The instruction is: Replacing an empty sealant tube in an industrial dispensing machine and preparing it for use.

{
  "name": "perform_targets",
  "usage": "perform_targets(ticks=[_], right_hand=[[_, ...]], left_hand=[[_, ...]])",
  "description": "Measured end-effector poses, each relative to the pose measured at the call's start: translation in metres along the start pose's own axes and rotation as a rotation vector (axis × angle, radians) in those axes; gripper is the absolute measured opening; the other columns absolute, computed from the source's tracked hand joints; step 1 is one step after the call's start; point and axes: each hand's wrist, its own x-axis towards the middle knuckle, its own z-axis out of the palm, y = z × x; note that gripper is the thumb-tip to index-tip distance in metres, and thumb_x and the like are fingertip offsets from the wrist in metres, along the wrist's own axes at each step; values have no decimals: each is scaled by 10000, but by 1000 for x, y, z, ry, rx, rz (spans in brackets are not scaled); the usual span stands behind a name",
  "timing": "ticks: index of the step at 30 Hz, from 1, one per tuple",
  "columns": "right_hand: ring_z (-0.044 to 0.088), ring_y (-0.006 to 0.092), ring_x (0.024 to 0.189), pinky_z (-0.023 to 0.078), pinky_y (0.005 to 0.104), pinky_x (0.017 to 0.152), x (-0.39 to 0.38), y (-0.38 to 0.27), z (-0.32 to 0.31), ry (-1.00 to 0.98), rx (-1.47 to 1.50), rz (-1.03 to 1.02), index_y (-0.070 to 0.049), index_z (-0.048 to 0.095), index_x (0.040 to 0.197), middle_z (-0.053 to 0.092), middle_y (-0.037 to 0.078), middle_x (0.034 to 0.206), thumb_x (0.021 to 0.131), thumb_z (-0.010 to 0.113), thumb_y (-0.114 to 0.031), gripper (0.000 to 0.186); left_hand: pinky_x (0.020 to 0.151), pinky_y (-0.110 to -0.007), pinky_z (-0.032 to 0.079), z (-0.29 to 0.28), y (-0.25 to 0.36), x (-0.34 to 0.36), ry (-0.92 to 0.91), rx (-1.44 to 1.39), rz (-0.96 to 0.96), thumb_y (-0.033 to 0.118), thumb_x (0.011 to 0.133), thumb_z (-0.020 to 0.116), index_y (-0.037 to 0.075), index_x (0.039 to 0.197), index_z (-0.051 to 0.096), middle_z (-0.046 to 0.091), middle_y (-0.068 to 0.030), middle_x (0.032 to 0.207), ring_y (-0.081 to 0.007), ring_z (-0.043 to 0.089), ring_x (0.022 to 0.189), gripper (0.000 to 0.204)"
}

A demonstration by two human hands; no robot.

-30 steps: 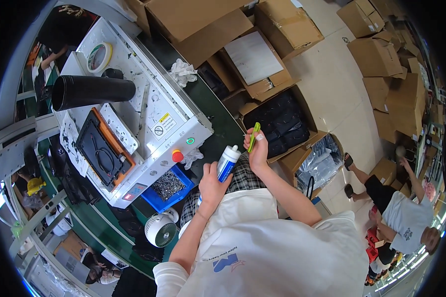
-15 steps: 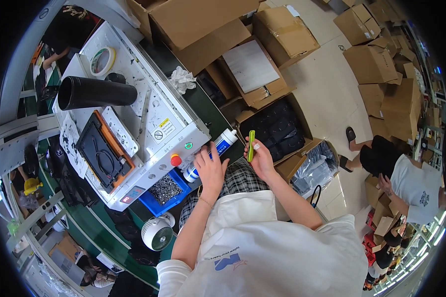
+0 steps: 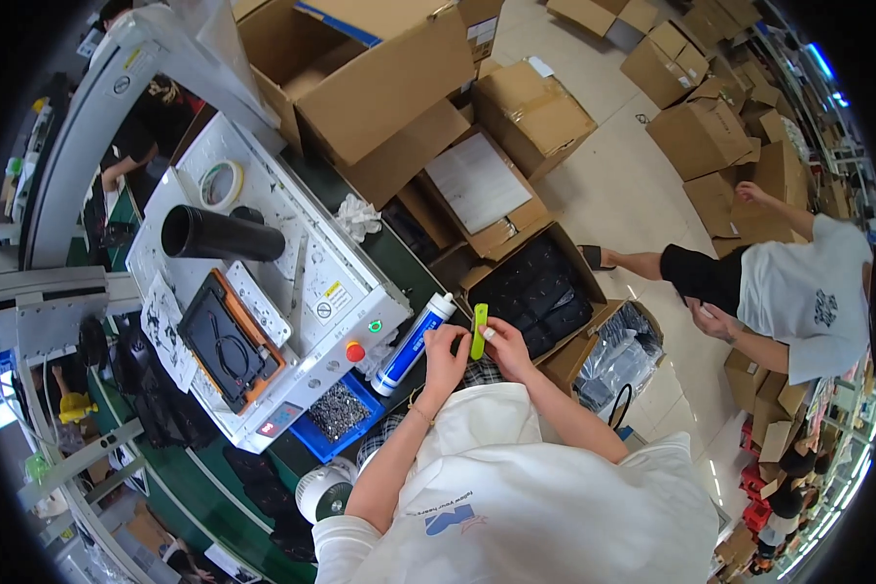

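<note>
Upright in my right hand (image 3: 507, 350) is a slim lime-green utility knife (image 3: 480, 332), pinched between thumb and fingers. My left hand (image 3: 445, 358) is just left of it, its thumb and fingertips drawn together. What those fingertips hold, if anything, is too small to make out. A blue and white sealant cartridge (image 3: 411, 348) lies slantwise beyond my left hand, beside the grey machine (image 3: 302, 384). Small metal parts fill a blue bin (image 3: 368, 428) to the left of my left forearm.
On the machine stand a black cylinder (image 3: 226, 234), a tape roll (image 3: 221, 184) and an orange-framed black tray (image 3: 232, 343). A red button (image 3: 355, 351) juts from its front. Open cartons (image 3: 608, 316) stand ahead right. A small fan (image 3: 326, 490) sits at left; another person (image 3: 798, 292) is at right.
My left hand has come off the cartridge and moved right, its fingers closing beside the knife. The knife has come slightly down and left in my right hand. My view has shifted.
</note>
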Motion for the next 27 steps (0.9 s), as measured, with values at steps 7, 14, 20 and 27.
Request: perform_targets(ticks=[7,14,20,27], right_hand=[[618,129,915,515,290,773,-5,-30,-22,238,449,-179,-98,586,1124,634,1,1003,945,582,-181,197],[618,110,861,500,289,748,-17,-78,-44,337,568,-389,-146,607,1058,644,-27,936,933,613,-229,150],[620,108,769,503,260,665,-17,-99,-48,286,606,-493,-101,599,998,638,-13,864,908,650,-206,147],[610,105,710,501,245,616,-16,-109,-51,317,603,-550,-125,585,956,627,-14,815,910,647,-212,116]], left_hand=[[684,-457,477,-31,-4,-12,26,254,32,96,850,613,13,953,571,549,-166,946,-405,550,861,138],[709,-475,484,-50,-20,-31,-37,413,132,106,804,640,11,1046,498,477,-210,1027,-415,559,866,297],[719,-479,494,-58,-19,-30,-37,425,70,94,783,651,14,1085,469,486,-209,1053,-425,566,887,362],[697,-446,496,-60,-16,-29,-62,625,61,137,754,674,17,1067,487,506,-184,1025,-363,580,884,384]])
